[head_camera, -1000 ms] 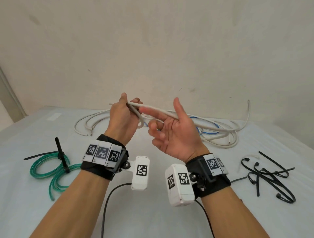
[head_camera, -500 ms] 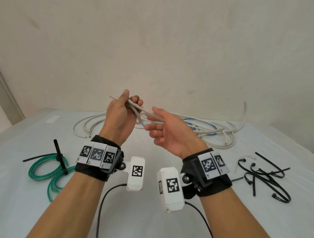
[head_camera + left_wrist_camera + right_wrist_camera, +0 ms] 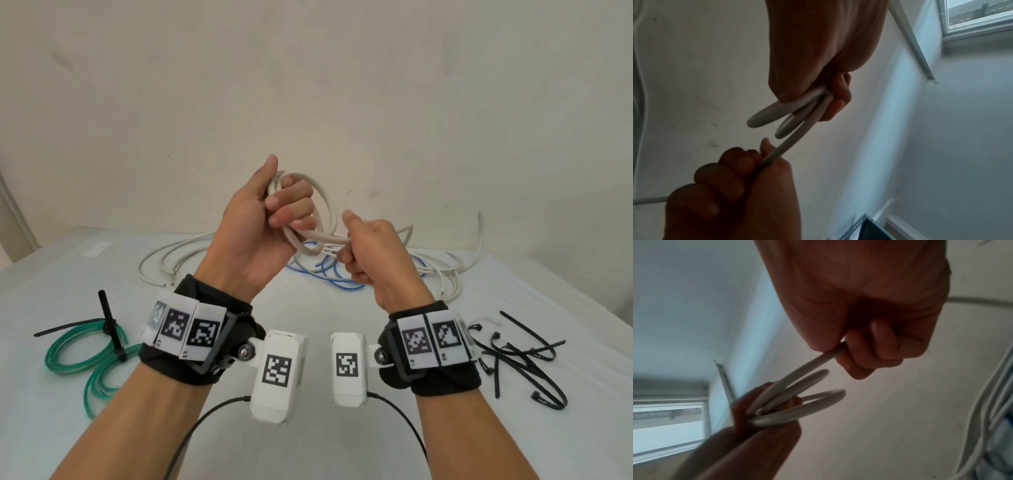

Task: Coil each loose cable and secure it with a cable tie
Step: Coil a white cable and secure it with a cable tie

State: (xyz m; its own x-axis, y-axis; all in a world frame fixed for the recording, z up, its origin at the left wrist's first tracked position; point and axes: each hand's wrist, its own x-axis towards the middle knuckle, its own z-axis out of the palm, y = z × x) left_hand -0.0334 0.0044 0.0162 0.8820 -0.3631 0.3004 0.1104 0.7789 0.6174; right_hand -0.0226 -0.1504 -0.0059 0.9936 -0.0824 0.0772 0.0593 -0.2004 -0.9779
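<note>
Your left hand [image 3: 263, 219] clamps the round white plastic cable [image 3: 322, 219] loops so they stay stacked; your right hand [image 3: 370, 253] fist-grips the trailing length, feeding the next turn.

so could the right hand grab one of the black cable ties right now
Probably not yet: the right hand is gripping the white cable that it feeds to the left hand. The black cable ties lie unobstructed beside that wrist, once it lets go.
</note>
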